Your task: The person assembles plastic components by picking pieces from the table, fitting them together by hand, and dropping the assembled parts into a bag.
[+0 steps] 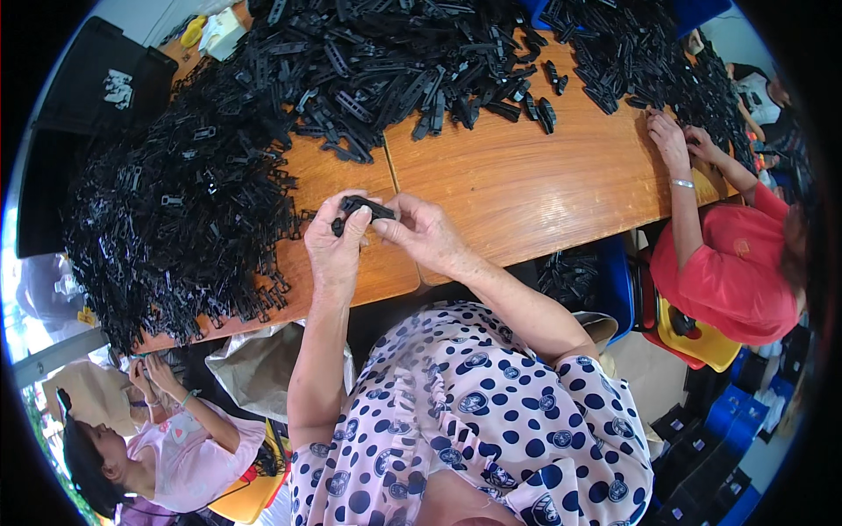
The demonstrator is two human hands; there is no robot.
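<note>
Between my two hands, above the near edge of the wooden table (509,184), is a small, long black plastic piece (373,209). My left hand (336,237) pinches its left end between thumb and fingers, and a dark bit of it pokes out beside the fingers. My right hand (423,232) has its thumb and fingers closed on the right end. A large heap of small black plastic parts (184,210) lies left of my hands. Longer black clip-like pieces (386,61) are piled beyond them.
A person in a red top (737,272) works at the table on the right; a person in a pink top (193,465) sits at lower left. A blue bin (618,289) with black parts stands under the table edge. Loose black pieces (545,114) lie at the far side.
</note>
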